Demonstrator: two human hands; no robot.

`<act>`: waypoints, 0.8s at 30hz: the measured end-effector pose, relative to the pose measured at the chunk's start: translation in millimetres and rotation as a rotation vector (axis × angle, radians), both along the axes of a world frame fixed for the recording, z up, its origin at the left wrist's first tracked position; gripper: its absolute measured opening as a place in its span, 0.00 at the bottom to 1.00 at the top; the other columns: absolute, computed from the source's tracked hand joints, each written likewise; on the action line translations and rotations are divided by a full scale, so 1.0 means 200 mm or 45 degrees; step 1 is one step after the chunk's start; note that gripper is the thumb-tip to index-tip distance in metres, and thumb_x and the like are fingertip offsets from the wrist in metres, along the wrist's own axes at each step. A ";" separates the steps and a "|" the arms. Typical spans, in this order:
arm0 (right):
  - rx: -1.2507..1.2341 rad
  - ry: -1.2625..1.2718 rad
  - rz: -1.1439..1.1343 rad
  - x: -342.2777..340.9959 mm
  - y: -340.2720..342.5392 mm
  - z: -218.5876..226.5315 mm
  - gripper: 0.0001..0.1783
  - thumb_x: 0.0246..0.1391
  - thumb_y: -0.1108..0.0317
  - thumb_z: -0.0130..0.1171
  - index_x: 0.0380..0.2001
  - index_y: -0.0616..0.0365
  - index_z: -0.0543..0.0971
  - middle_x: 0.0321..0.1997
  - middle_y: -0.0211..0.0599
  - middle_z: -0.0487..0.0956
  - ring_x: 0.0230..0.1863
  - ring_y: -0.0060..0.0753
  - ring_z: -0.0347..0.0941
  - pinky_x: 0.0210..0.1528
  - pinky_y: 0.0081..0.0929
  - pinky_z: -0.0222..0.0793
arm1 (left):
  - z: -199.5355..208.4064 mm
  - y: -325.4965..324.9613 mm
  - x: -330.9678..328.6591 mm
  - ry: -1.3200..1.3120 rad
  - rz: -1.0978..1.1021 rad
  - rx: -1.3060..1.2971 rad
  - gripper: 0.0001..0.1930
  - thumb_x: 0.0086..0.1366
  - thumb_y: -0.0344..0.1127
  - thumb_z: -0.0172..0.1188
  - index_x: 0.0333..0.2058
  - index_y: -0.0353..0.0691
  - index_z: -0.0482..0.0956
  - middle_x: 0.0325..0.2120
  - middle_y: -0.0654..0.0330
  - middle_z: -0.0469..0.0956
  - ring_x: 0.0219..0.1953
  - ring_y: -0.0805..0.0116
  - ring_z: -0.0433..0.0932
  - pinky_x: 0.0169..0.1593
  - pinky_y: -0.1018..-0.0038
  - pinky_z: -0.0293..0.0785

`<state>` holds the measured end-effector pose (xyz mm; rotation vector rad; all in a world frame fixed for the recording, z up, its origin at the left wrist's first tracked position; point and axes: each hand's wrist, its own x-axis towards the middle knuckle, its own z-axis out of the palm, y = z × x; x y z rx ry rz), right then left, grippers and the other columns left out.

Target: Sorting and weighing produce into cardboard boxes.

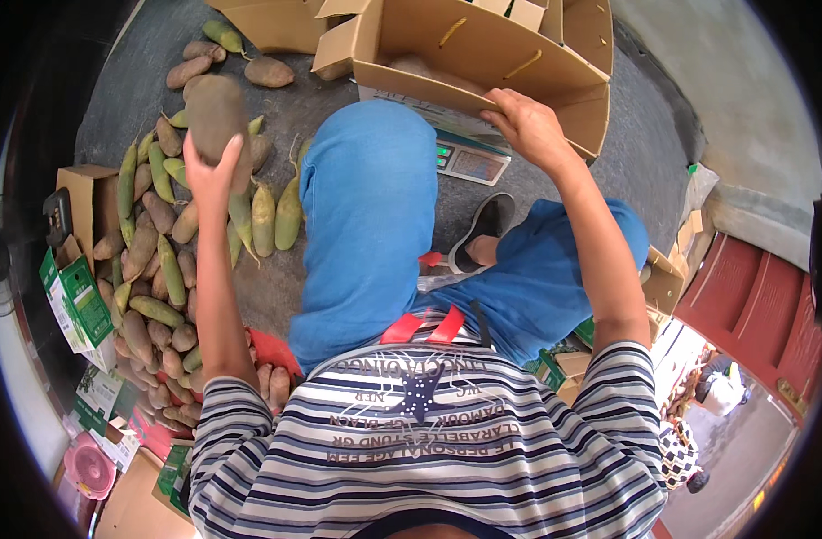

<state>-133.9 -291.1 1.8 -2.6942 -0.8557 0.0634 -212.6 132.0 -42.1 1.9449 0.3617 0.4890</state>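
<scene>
A large brown sweet potato (216, 112) is in my left hand (211, 172), raised over a heap of produce. My fingers and thumb are closed round its lower end. My right hand (530, 128) grips the near upper edge of an open cardboard box (568, 85). Inside that box a brownish root shows in part; the rest is hidden by the wall. The box rests on a digital scale (476, 163) with a lit green display. Below my left hand lie several green radishes (263, 218) and loose sweet potatoes (142, 244).
More cardboard boxes (272, 22) stand at the far side. At the left are a small brown carton (89, 202), a green and white carton (79, 296) and a pink fan-like object (90, 467). A red door (743, 296) is at the right, with people outside.
</scene>
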 end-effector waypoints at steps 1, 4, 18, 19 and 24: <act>0.007 -0.026 0.018 0.00 0.02 0.00 0.11 0.52 0.63 0.52 0.35 0.57 0.69 0.32 0.41 0.74 0.36 0.46 0.71 0.36 0.40 0.67 | 0.10 -0.09 0.06 -0.110 -0.109 0.043 0.35 0.45 0.40 0.69 0.50 0.33 0.65 0.44 0.53 0.70 0.46 0.64 0.70 0.50 0.70 0.66; 0.016 -0.035 0.006 0.00 0.02 0.00 0.11 0.52 0.63 0.52 0.36 0.57 0.69 0.33 0.41 0.74 0.37 0.46 0.71 0.36 0.39 0.67 | 0.38 -0.41 0.29 -0.297 -0.473 0.274 0.36 0.43 0.39 0.69 0.52 0.36 0.65 0.46 0.53 0.70 0.48 0.65 0.70 0.49 0.70 0.67; -0.013 0.014 0.000 -0.02 0.04 0.02 0.13 0.51 0.62 0.52 0.39 0.54 0.71 0.32 0.43 0.76 0.37 0.46 0.72 0.38 0.39 0.69 | 0.48 -0.92 0.69 -0.149 -1.017 0.096 0.31 0.53 0.36 0.64 0.54 0.36 0.62 0.44 0.56 0.70 0.46 0.67 0.70 0.48 0.72 0.67; 0.018 -0.014 0.014 -0.02 0.04 0.03 0.13 0.51 0.62 0.53 0.38 0.56 0.72 0.35 0.43 0.76 0.38 0.46 0.72 0.38 0.38 0.69 | 0.44 -0.84 0.67 -0.186 -1.011 -0.272 0.28 0.56 0.33 0.61 0.54 0.36 0.62 0.43 0.58 0.69 0.46 0.71 0.69 0.48 0.74 0.68; 0.079 -0.129 0.036 0.00 -0.01 -0.02 0.15 0.50 0.61 0.55 0.39 0.56 0.73 0.38 0.41 0.76 0.38 0.46 0.72 0.38 0.37 0.69 | 0.10 -0.22 0.43 0.022 -0.500 -0.027 0.26 0.52 0.42 0.63 0.48 0.36 0.69 0.41 0.58 0.75 0.44 0.70 0.73 0.48 0.74 0.67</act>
